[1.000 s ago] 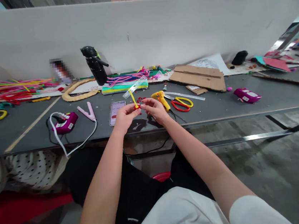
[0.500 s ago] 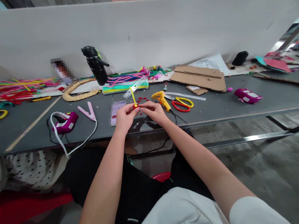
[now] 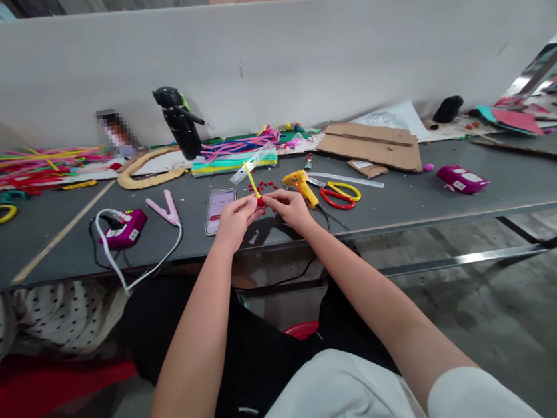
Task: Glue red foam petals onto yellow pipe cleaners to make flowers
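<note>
Above the front edge of the grey table (image 3: 408,202), my left hand (image 3: 233,219) and my right hand (image 3: 290,208) meet. Both pinch a short yellow pipe cleaner (image 3: 252,181) that sticks up between the fingertips, with a small red piece (image 3: 259,200) at its lower end. Small red bits (image 3: 266,186) lie scattered on the table just behind my fingers. A phone (image 3: 219,208) lies flat beside my left hand. A yellow glue gun (image 3: 300,184) rests just past my right hand.
Red-and-yellow scissors (image 3: 340,193) and a ruler (image 3: 350,178) lie right of the glue gun. A pink clip (image 3: 164,208), a purple device (image 3: 122,228) with white cable, a black bottle (image 3: 179,122), pipe cleaner bundles (image 3: 236,152), cardboard (image 3: 371,142) and another purple device (image 3: 460,178) also sit on the table.
Both hands have shifted slightly toward the right and a little farther over the table, still pinching the yellow pipe cleaner. Its upper end now leans a bit more to the left.
</note>
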A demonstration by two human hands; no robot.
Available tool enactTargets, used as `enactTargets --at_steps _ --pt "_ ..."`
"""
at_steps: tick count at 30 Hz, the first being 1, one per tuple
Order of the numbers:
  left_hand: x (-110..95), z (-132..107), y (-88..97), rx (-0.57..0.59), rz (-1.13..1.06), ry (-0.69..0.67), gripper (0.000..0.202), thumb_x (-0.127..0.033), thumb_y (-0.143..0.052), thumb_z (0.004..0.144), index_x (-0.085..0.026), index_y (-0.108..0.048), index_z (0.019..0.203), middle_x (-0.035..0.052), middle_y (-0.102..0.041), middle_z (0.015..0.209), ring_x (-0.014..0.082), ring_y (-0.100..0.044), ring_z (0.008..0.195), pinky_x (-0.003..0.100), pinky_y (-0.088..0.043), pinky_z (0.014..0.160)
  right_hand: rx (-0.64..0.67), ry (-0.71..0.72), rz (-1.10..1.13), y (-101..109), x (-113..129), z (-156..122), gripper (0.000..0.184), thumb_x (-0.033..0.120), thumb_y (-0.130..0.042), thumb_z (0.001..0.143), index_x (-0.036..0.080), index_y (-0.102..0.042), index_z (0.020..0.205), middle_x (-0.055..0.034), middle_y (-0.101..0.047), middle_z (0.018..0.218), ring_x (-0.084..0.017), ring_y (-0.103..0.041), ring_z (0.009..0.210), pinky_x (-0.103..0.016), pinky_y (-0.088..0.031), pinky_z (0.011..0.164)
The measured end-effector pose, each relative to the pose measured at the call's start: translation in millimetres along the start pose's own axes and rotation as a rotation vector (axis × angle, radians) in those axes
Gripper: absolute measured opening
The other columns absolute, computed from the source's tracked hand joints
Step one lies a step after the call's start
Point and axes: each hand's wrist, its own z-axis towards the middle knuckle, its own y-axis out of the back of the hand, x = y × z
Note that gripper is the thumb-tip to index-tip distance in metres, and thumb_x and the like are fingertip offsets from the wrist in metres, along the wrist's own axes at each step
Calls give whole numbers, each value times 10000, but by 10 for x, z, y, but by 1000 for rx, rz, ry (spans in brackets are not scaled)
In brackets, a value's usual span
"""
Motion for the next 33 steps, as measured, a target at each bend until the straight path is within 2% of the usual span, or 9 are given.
enactTargets --at_steps 10,15,18,20,24,26,28,31,33 --pt "-54 -29 -36 -64 -15 1 381 -346 -854 677 -148 -755 988 88 -746 1010 219 -705 960 460 -546 987 17 -68 96 6 13 7 387 522 -781 683 173 -725 841 -9 -675 727 -115 -530 613 -259 -421 585" --pt "-88 -34 -48 -72 -60 43 333 -284 -844 697 -131 -749 978 87 -745 986 201 -712 890 447 -549 969 -6 11 26 -24 28 -7 390 556 -736 734 176 -691 809 -1 -632 702 -120 -511 614 -267 -415 596" --pt "-98 -26 -34 -86 -72 56 283 -265 -819 736 -134 -737 972 79 -742 952 196 -727 832 440 -562 939 -180 104 -173 -22 113 -131 473 568 -638 836 191 -522 574 28 -464 548 -108 -402 545 -275 -346 557" --pt "-104 -22 -27 -82 -93 56 269 -256 -814 744 -140 -726 970 72 -739 946 203 -737 827 430 -573 915 -221 134 -321 40 177 -256 558 554 -567 894 206 -384 498 32 -363 491 -110 -341 517 -288 -308 543" --pt "-110 -22 -31 -46 -135 39 267 -233 -815 744 -132 -724 973 75 -737 960 216 -743 853 419 -573 912 -344 153 -665 346 244 -427 435 502 -512 928 214 -455 607 5 -467 591 -145 -417 581 -300 -364 608" --pt "-106 -20 -37 -25 -163 26 261 -220 -822 735 -126 -732 963 80 -742 966 218 -741 874 419 -562 938 -413 160 -832 529 243 -405 309 478 -562 889 209 -537 738 -44 -583 764 -199 -525 762 -327 -428 734" --pt "-96 -14 -43 -12 -193 22 268 -206 -831 721 -127 -740 960 85 -749 973 221 -738 899 419 -551 961 -452 103 -976 673 225 -317 332 510 -604 843 183 -599 902 -109 -627 952 -263 -552 945 -388 -439 865" --pt "-79 -5 -51 -7 -216 34 282 -196 -840 706 -133 -745 964 88 -758 965 220 -735 915 420 -544 972 -337 -66 -1107 761 167 -128 504 588 -632 791 149 -633 1040 -173 -635 1068 -339 -544 1059 -465 -424 932" --pt "-73 -4 -53 -8 -220 42 277 -192 -839 705 -137 -748 960 83 -760 957 213 -734 911 416 -544 969 -182 -106 -1113 740 109 -7 472 554 -644 779 145 -646 1014 -192 -635 1088 -364 -554 1063 -479 -425 926"
